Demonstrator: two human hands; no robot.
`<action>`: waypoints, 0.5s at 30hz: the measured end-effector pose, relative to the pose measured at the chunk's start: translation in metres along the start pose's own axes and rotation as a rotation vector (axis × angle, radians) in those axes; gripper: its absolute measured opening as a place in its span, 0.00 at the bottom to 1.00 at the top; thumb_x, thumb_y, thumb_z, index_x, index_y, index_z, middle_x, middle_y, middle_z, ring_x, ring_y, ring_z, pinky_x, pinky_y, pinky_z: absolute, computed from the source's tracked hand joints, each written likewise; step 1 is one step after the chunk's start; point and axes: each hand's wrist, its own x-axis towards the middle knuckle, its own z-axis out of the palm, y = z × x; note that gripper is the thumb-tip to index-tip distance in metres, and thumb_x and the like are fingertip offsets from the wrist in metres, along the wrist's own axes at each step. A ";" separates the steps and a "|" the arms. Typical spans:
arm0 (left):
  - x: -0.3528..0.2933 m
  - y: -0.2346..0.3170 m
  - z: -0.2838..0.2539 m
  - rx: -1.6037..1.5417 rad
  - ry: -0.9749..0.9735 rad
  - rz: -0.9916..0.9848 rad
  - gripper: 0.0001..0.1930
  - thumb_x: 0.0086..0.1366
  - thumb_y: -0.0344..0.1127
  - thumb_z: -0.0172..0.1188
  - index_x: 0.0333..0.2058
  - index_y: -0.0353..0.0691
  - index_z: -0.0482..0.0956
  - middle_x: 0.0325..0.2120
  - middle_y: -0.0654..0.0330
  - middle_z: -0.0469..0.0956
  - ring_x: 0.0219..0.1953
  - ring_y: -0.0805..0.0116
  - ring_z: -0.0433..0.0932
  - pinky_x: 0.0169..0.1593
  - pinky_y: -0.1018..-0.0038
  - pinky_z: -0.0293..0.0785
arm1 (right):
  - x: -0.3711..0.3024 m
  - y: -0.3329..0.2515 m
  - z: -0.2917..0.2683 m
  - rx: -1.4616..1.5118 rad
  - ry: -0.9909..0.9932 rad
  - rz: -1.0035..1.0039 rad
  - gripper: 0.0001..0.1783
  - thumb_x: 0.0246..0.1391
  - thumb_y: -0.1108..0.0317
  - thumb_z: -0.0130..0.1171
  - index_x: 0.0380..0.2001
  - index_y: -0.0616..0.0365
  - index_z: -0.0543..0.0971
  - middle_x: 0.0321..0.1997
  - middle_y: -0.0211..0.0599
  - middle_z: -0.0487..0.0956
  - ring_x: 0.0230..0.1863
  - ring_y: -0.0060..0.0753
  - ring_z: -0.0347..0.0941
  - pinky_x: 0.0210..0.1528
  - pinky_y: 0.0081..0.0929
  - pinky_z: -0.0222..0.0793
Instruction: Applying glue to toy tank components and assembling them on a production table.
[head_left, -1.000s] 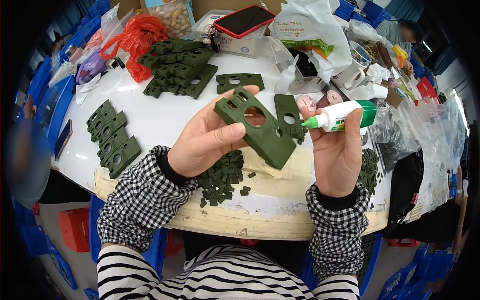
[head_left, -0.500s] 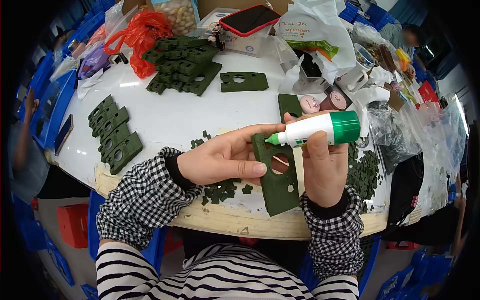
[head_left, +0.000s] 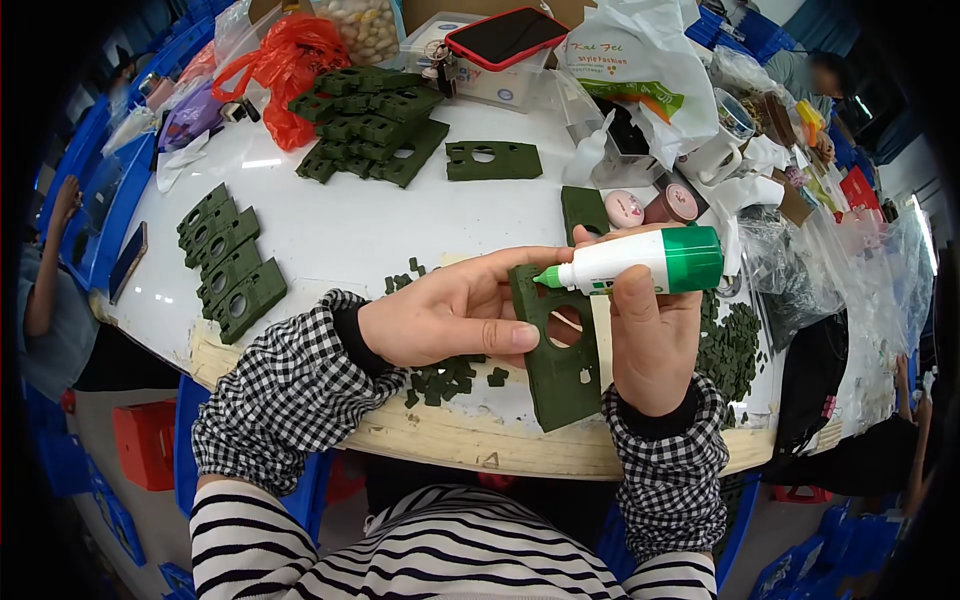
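Between thumb and fingers my left hand [head_left: 445, 315] grips a dark green plastic plate [head_left: 565, 385] with a large round hole, tilted above the table's near edge. My right hand [head_left: 655, 340] is closed round a white glue bottle [head_left: 620, 265] with a green base. The bottle lies nearly level, its green nozzle pointing left at the plate's upper end; whether the tip touches cannot be made out. Behind the hands another green plate [head_left: 583, 208] is partly hidden. Small green pieces [head_left: 445, 380] lie scattered under my left hand, and a bigger heap [head_left: 730, 345] sits right of my right hand.
Four-sided green plates stand in a stack [head_left: 375, 125] at the back, with a single plate [head_left: 493, 160] beside it and an overlapping row [head_left: 230, 265] at left. A red-cased phone [head_left: 507, 38] rests on a plastic box. Bags, a mug [head_left: 712, 160] and clutter fill the right side.
The whole view has shifted very slightly. Both hands keep the same grip, with the nozzle still at the plate's upper end.
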 end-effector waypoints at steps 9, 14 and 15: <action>0.001 0.000 0.001 -0.022 -0.008 0.013 0.34 0.66 0.32 0.55 0.65 0.36 0.46 0.52 0.57 0.67 0.53 0.66 0.70 0.53 0.69 0.73 | 0.000 0.001 -0.004 -0.051 0.007 0.006 0.16 0.55 0.69 0.61 0.44 0.63 0.73 0.41 0.38 0.78 0.48 0.31 0.74 0.52 0.29 0.70; 0.000 0.000 0.001 -0.029 0.020 0.002 0.38 0.63 0.35 0.58 0.65 0.34 0.47 0.54 0.51 0.66 0.56 0.61 0.70 0.44 0.76 0.75 | 0.001 0.000 -0.002 -0.001 0.024 0.021 0.17 0.56 0.67 0.61 0.45 0.62 0.72 0.38 0.37 0.78 0.47 0.31 0.75 0.56 0.32 0.68; 0.000 -0.001 0.001 -0.029 0.020 0.005 0.38 0.63 0.35 0.59 0.65 0.34 0.47 0.54 0.51 0.66 0.56 0.61 0.70 0.44 0.76 0.76 | 0.001 0.000 -0.002 0.000 0.018 0.020 0.17 0.56 0.67 0.61 0.45 0.62 0.72 0.38 0.37 0.78 0.46 0.31 0.76 0.56 0.32 0.67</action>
